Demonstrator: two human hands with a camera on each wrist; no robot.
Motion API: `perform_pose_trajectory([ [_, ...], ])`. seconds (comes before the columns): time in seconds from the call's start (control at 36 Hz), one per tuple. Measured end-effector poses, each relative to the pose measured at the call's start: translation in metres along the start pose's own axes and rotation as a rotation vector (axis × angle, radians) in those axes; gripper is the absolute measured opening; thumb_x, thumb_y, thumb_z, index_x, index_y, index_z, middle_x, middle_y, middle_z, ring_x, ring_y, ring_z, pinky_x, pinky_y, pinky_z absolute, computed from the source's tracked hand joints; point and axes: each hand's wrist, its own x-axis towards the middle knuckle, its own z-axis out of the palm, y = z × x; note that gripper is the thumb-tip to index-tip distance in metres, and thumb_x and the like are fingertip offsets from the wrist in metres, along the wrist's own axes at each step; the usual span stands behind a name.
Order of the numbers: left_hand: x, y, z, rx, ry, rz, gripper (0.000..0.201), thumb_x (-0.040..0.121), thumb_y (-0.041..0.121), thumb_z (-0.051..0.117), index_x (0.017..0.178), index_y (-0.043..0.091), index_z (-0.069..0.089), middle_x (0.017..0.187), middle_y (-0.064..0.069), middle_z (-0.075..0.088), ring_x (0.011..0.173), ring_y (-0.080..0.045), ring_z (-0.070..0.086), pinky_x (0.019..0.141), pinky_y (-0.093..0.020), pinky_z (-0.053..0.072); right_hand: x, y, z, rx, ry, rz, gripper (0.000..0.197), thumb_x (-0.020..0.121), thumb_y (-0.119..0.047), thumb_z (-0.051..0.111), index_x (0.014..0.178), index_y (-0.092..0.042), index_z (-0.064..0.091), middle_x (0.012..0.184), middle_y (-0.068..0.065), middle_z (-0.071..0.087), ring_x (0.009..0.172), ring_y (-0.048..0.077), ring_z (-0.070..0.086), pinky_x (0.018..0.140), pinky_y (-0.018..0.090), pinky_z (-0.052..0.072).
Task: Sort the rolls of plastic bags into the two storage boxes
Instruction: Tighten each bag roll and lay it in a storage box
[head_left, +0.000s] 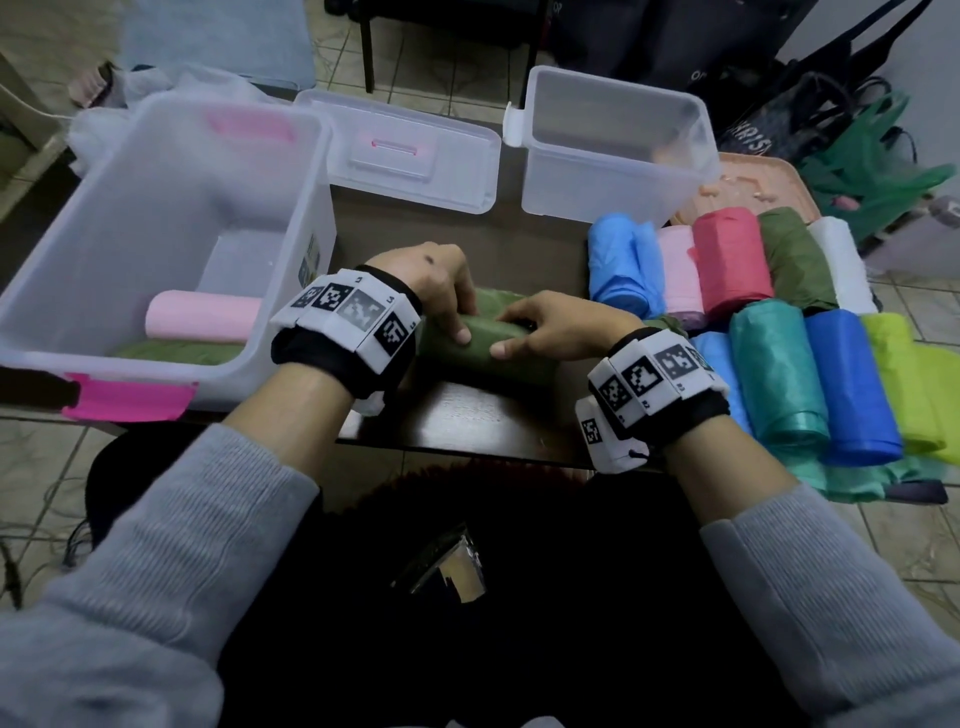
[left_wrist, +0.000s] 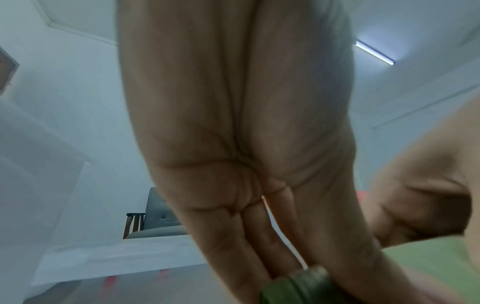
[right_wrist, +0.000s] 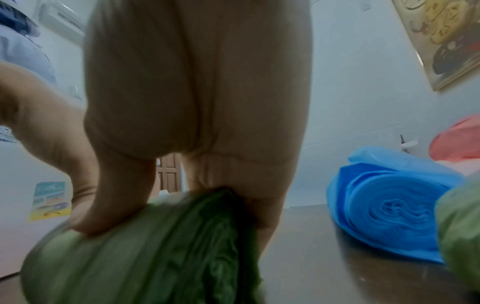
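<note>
Left hand (head_left: 434, 283) curled over the near-left end of the olive-green roll of plastic bags (head_left: 491, 345), thumb on its front, fingers wrapped over the top. Right hand (head_left: 553, 325) clamped on the same roll's right end, thumb forward, fingers over the far side. Roll lying on the dark table (head_left: 467, 421), between the two storage boxes and the pile of rolls.

Large clear storage box (head_left: 291, 291) with pink latches at left, holding a pink roll (head_left: 202, 316) and something green beneath it. Smaller clear storage box (head_left: 535, 171) at the back right, a clear lid (head_left: 405, 150) flat between the two. At right, crowded together and touching: light blue (head_left: 618, 265), pink, red (head_left: 732, 260), olive, white, teal (head_left: 776, 374), blue (head_left: 847, 384) and lime rolls.
</note>
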Motion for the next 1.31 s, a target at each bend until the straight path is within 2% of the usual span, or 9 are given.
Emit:
perform_pose_trajectory([
  [0.22,0.0,-0.001,0.016,-0.123,0.271,0.099,0.033,0.066,0.01,0.083,0.096,0.017,0.074,0.081,0.003,0.06,0.086,-0.015,0.06,0.086,-0.032,0.052,0.0,0.007,-0.003,0.058,0.012,0.01,0.044,0.093,-0.043,0.053,0.125,-0.013,0.056,0.117,0.002,0.059,0.11,0.017,0.054,0.091,0.024,0.039],
  [0.36,-0.003,-0.008,0.027,-0.122,0.291,0.09,0.048,0.065,0.018,0.083,0.111,0.025,0.069,0.112,-0.004,0.064,0.103,-0.02,0.061,0.091,-0.036,0.051,0.009,0.008,-0.003,-0.07,0.028,0.078,0.054,0.09,-0.055,0.049,0.125,-0.015,0.056,0.107,0.004,0.048,0.105,0.023,0.045,0.089,0.03,0.036],
  [0.44,-0.005,-0.008,0.028,-0.053,0.228,0.098,0.072,0.056,0.019,0.089,0.123,0.024,0.062,0.121,-0.004,0.061,0.112,-0.021,0.057,0.094,-0.037,0.049,0.01,0.006,-0.004,-0.04,0.05,0.084,0.057,0.09,-0.049,0.053,0.139,-0.02,0.042,0.136,0.011,0.041,0.123,0.026,0.044,0.106,0.036,0.036],
  [0.56,-0.005,-0.006,0.027,-0.033,0.234,0.118,0.071,0.059,0.012,0.087,0.124,0.021,0.061,0.121,-0.007,0.062,0.113,-0.022,0.056,0.093,-0.034,0.047,0.011,0.001,-0.007,0.016,0.065,0.069,0.067,0.093,-0.036,0.056,0.148,-0.013,0.024,0.15,0.008,0.034,0.135,0.02,0.037,0.109,0.026,0.028],
  [0.69,-0.005,-0.004,0.024,-0.068,0.227,0.083,0.061,0.062,0.01,0.084,0.118,0.028,0.065,0.109,-0.001,0.061,0.1,-0.019,0.059,0.088,-0.037,0.052,0.012,-0.004,-0.007,0.103,0.032,0.062,0.041,0.093,-0.03,0.052,0.131,-0.017,0.054,0.128,0.006,0.057,0.11,0.017,0.054,0.091,0.025,0.041],
  [0.81,-0.005,-0.003,0.023,-0.075,0.24,0.069,0.054,0.065,0.012,0.081,0.114,0.03,0.067,0.091,0.006,0.053,0.083,-0.013,0.055,0.075,-0.029,0.051,0.013,-0.005,0.005,0.014,0.072,0.048,0.064,0.073,-0.069,0.055,0.119,-0.025,0.057,0.112,0.003,0.058,0.107,0.019,0.052,0.095,0.035,0.043],
  [0.89,-0.006,-0.002,0.02,-0.047,0.226,0.081,0.055,0.065,0.011,0.08,0.115,0.031,0.067,0.099,0.004,0.058,0.085,-0.013,0.053,0.081,-0.034,0.053,0.007,-0.005,0.016,-0.133,0.144,0.015,0.078,0.073,-0.07,0.059,0.129,-0.017,0.047,0.118,0.008,0.048,0.115,0.022,0.041,0.099,0.037,0.037],
  [1.11,-0.012,0.004,0.018,0.023,0.131,0.119,0.055,0.071,0.004,0.077,0.121,0.025,0.064,0.11,-0.003,0.065,0.085,-0.015,0.055,0.084,-0.037,0.053,-0.003,-0.01,0.051,-0.369,0.355,-0.004,0.079,0.079,-0.064,0.058,0.131,-0.008,0.038,0.127,0.014,0.048,0.117,0.03,0.045,0.094,0.042,0.041],
  [1.31,-0.031,0.004,0.015,-0.087,0.301,0.124,0.043,0.085,0.02,0.065,0.128,0.021,0.057,0.132,-0.004,0.056,0.122,-0.018,0.052,0.104,-0.033,0.04,-0.004,-0.011,0.062,-0.288,0.412,-0.002,0.064,0.086,-0.051,0.058,0.129,-0.007,0.039,0.124,0.014,0.049,0.114,0.032,0.048,0.092,0.041,0.042],
])
